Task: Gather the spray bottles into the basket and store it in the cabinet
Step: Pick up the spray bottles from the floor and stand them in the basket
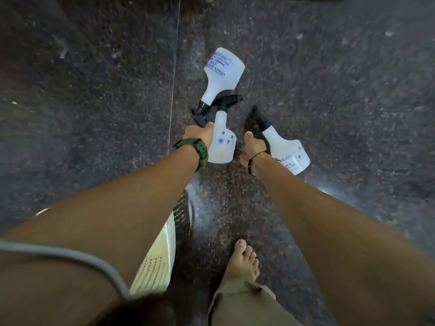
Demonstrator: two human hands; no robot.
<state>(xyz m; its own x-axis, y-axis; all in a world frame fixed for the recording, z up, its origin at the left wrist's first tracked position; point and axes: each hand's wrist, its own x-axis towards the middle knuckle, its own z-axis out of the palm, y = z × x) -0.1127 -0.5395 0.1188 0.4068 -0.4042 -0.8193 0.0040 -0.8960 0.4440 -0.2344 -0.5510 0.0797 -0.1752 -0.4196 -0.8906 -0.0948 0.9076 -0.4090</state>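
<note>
Reaching down toward a dark speckled stone floor [94, 90], the person has both arms stretched out, each of the hands clenched around a white spray bottle. The left hand [197, 135], with a green watch [197, 150] on its wrist, grips one spray bottle [222, 142] by the neck just below its black trigger head, the body of the bottle hanging back toward the wrist. The right hand [253, 149], with a thin black cord bracelet [255, 158] at the wrist, grips a second spray bottle [289, 156] near its black nozzle — the white body with a printed label points away to the right, and whether it rests on the floor or is lifted clear cannot be told.

A third spray bottle [223, 76] lies on its side on the floor just beyond the two hands, its labelled white body pointing away from the person and its black trigger head nearest the left hand, partly crossed by the bottle held there.

Below the left forearm a pale perforated basket [162, 250] shows in part, with a darker mesh section at its far end; most of it is hidden by the arm. A bare foot [242, 260] stands on the floor under the right arm — a thin pale seam [174, 67] in the stone runs up the floor to the left of the bottles.
</note>
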